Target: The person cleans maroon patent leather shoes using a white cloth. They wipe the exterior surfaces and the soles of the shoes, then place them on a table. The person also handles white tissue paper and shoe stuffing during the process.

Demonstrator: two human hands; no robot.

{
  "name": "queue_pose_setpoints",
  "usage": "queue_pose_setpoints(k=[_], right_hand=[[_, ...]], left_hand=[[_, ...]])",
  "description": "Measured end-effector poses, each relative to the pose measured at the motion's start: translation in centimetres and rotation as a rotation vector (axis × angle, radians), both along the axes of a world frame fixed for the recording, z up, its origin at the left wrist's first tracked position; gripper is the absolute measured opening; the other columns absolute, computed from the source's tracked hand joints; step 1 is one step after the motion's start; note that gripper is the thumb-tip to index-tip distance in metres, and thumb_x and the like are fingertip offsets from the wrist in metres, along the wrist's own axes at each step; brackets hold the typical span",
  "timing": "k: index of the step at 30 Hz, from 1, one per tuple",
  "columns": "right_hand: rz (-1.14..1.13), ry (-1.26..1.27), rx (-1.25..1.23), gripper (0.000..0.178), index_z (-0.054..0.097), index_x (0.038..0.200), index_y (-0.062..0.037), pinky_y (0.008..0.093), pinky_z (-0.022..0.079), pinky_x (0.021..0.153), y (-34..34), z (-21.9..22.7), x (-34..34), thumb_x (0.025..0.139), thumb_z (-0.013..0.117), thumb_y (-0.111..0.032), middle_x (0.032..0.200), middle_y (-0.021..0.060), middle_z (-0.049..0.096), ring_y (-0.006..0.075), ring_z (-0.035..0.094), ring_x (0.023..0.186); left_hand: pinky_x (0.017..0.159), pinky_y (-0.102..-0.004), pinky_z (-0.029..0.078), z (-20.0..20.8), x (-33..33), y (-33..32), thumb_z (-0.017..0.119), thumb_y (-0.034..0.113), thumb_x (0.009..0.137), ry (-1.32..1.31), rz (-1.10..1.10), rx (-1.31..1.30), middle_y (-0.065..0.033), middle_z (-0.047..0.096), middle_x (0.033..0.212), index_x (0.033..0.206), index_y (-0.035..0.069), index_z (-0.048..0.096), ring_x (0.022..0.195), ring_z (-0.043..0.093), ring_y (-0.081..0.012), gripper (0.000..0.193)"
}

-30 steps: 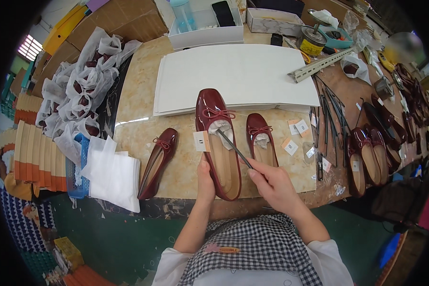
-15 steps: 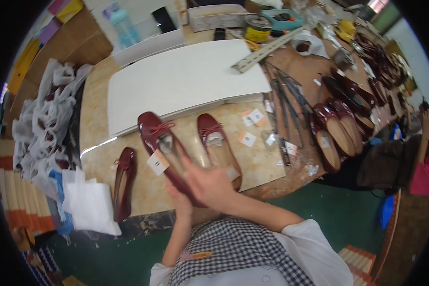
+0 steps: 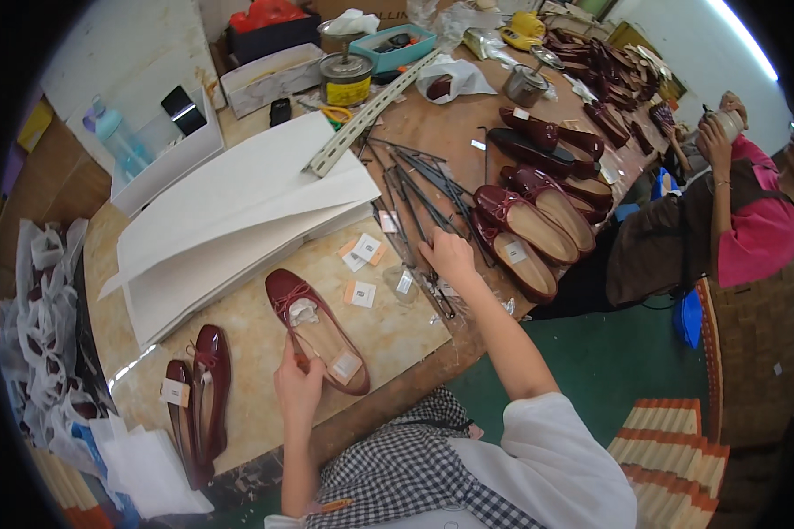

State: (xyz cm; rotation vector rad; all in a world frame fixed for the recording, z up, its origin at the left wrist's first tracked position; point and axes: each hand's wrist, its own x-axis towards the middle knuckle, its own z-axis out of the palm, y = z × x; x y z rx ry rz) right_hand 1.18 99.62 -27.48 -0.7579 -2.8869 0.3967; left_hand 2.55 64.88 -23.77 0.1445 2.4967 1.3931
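My left hand (image 3: 298, 383) grips the inner side of a dark red flat shoe (image 3: 278, 286) with a bow, which lies on the marbled board. Crumpled white paper fills its toe and a pale sticker is on its heel. My right hand (image 3: 451, 260) is at the near end of a heap of thin dark rods (image 3: 415, 189), fingers bent together; what they hold, if anything, is hidden. Two more dark red shoes (image 3: 210, 388) stand side by side at the left, with a white tag (image 3: 176, 391) on one. Small printed cards (image 3: 359, 294) lie between my hands.
White sheets (image 3: 238, 203) are stacked behind, with a perforated metal strip (image 3: 370, 110) on them. Several finished-looking shoes (image 3: 538, 216) crowd the right. A can (image 3: 345, 81) and a teal tray (image 3: 393, 53) stand at the back. Another person in pink (image 3: 750, 220) works at the right.
The shoe my hands held now lies beside the one at the left. My left hand has taken hold of the other shoe; my right hand has moved right to the rods. The view has turned right.
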Motion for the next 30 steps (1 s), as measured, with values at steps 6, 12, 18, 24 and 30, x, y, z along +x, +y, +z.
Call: queue_pose_setpoints(k=[6, 12, 18, 24, 30], right_hand=[[-0.067, 0.099, -0.180, 0.030, 0.062, 0.102, -0.0061, 0.0446, 0.051, 0.068, 0.5, 4.2, 3.6, 0.078, 0.066, -0.024, 0.075, 0.0164, 0.067, 0.0371, 0.064, 0.075], [0.280, 0.101, -0.517, 0.035, 0.062, 0.117, -0.0078, 0.0383, 0.043, 0.052, -10.9, 12.0, 4.8, 0.084, 0.062, -0.019, 0.058, 0.0139, 0.055, 0.0253, 0.054, 0.051], [0.528, 0.006, -0.980, 0.035, 0.058, 0.125, -0.0076, 0.0320, 0.033, 0.045, -20.2, 14.2, 5.9, 0.090, 0.056, -0.015, 0.052, 0.0102, 0.040, 0.0154, 0.037, 0.044], [0.613, -0.032, -0.939, 0.034, 0.058, 0.124, -0.0061, 0.0324, 0.035, 0.046, -22.0, 14.6, 5.2, 0.091, 0.053, -0.013, 0.054, 0.0151, 0.043, 0.0204, 0.041, 0.043], [0.611, 0.143, -0.897, 0.032, 0.059, 0.121, -0.0023, 0.0336, 0.038, 0.045, -23.3, 14.4, 4.6, 0.090, 0.055, -0.011, 0.054, 0.0161, 0.048, 0.0239, 0.048, 0.042]], left_hand=[[0.069, -0.0410, 0.056, -2.6, 1.8, -3.1, 0.042, 0.040, 0.089, -0.762, 0.138, 1.420, -0.0194, 0.061, 0.112, 0.129, 0.000, 0.046, 0.085, 0.065, -0.0284, 0.057], [0.072, -0.0434, 0.055, -0.9, 2.0, -3.3, 0.035, 0.060, 0.090, -0.631, 0.230, 1.295, -0.0189, 0.058, 0.118, 0.130, -0.002, 0.044, 0.088, 0.064, -0.0290, 0.075], [0.089, -0.0400, 0.049, -2.6, 0.9, -4.7, 0.026, 0.062, 0.094, -0.141, 0.405, 0.883, -0.0137, 0.054, 0.124, 0.137, 0.005, 0.038, 0.105, 0.059, -0.0262, 0.072], [0.100, -0.0364, 0.039, -0.6, 1.2, -5.6, 0.021, 0.048, 0.100, 0.005, 0.371, 0.903, -0.0091, 0.048, 0.132, 0.142, 0.008, 0.031, 0.118, 0.049, -0.0210, 0.059], [0.097, -0.0322, 0.040, 1.5, 1.8, -4.8, 0.039, 0.070, 0.087, 0.073, 0.296, 0.764, -0.0137, 0.045, 0.133, 0.143, 0.000, 0.025, 0.119, 0.047, -0.0196, 0.091]])
